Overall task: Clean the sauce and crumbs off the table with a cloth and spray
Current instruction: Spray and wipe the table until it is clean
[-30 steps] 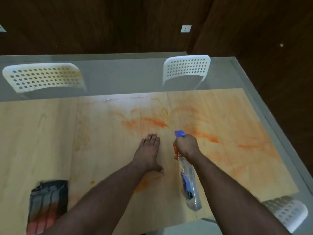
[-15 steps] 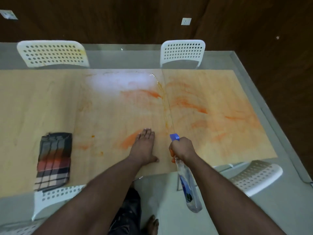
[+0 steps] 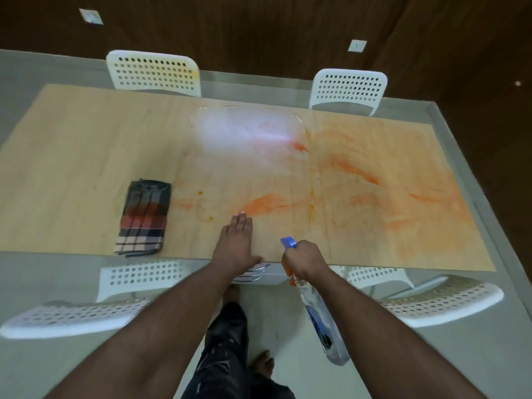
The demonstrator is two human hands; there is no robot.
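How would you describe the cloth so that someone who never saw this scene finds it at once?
Start at the long wooden table smeared with orange sauce. On its cleaner left part, near the front edge and to the left of the flat left hand, lies the folded cloth. It is the only fabric there, checked dark grey, red and white.

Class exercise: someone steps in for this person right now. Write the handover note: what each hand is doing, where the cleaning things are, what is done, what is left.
Left hand: flat on the table near its front edge, holding nothing.
Right hand: grips the spray bottle, blue nozzle pointing across the table.
Cloth: folded, lying on the table to the left of the left hand, untouched.
Done: a wet patch shows near the far edge.
Left: orange sauce smears cover the middle and right side; nothing looks wiped clean. Spray the rest, then wipe with the cloth.
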